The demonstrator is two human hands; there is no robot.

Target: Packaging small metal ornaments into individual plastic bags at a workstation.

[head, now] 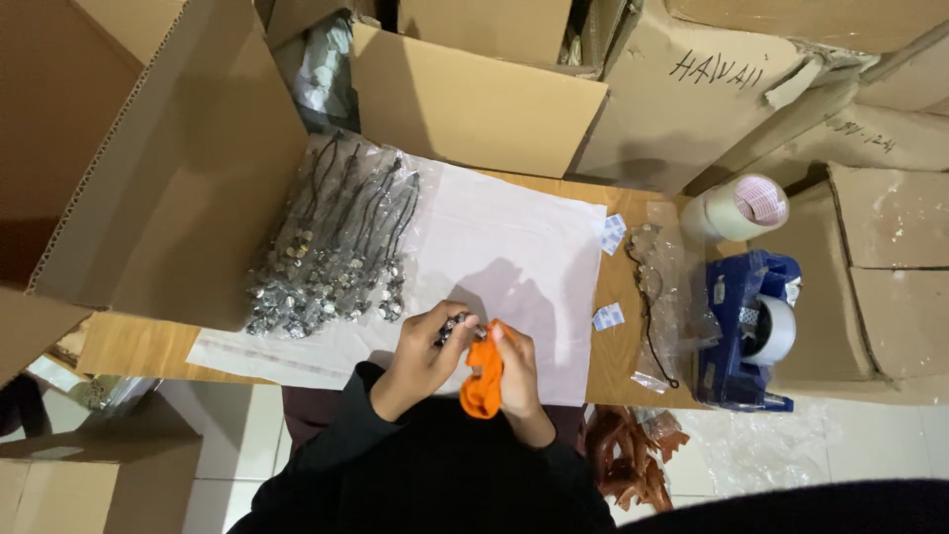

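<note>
**Ana:** Looking down from the head camera, what are the hands doing?

**Ben:** The left hand [423, 358] has its fingers closed on a small beaded bracelet [457, 325]. The right hand [516, 374] pinches an orange cloth [482, 381] against that bracelet, just above the person's lap.

**Ana:** What lies around them?

**Ben:** Both hands hover over the near edge of a white sheet [514, 247] on a wooden table [129, 346]. A pile of corded bracelets in clear plastic [331, 252] lies to the left. A blue tape dispenser [746, 331] stands well to the right, and cardboard boxes [474, 104] stand behind.
</note>
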